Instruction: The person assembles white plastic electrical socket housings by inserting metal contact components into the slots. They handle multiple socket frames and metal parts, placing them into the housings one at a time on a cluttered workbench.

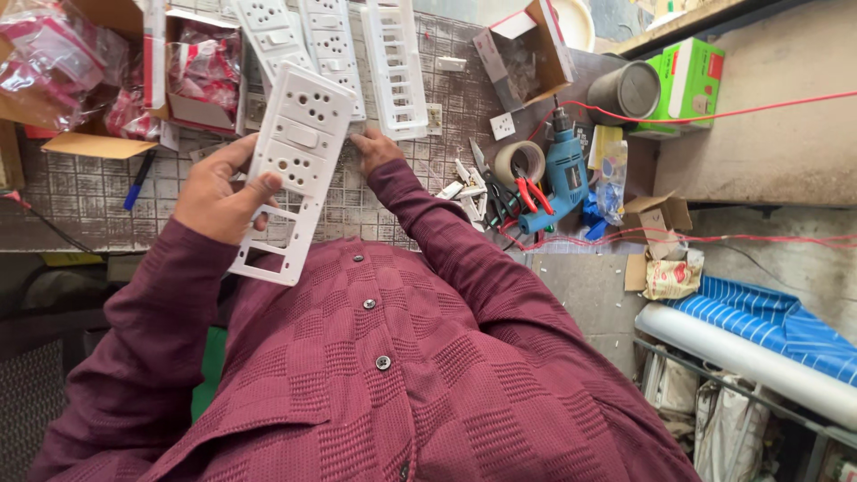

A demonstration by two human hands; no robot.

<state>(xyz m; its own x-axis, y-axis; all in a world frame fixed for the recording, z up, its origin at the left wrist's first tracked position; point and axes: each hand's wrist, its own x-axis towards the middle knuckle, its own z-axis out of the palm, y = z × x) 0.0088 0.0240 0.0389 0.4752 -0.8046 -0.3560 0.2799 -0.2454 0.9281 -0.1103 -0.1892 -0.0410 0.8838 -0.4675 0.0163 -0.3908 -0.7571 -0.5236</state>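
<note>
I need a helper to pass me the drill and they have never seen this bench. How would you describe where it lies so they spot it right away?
Start at the tiled worktop and go to its right edge, past the person's right hand. There, beside a roll of tape and red-handled pliers, lies the drill. It is the only blue, pistol-shaped tool, with its chuck pointing away from the person.

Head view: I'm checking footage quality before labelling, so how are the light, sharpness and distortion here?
Head view: even daylight, no harsh glare; the white switch plate in the left hand is sharp, its holes clear. The right hand on the bench is sharp too. Wide-angle bending shows at the edges, and the blue drill stays readable; the lower corners are dimmer.
</note>
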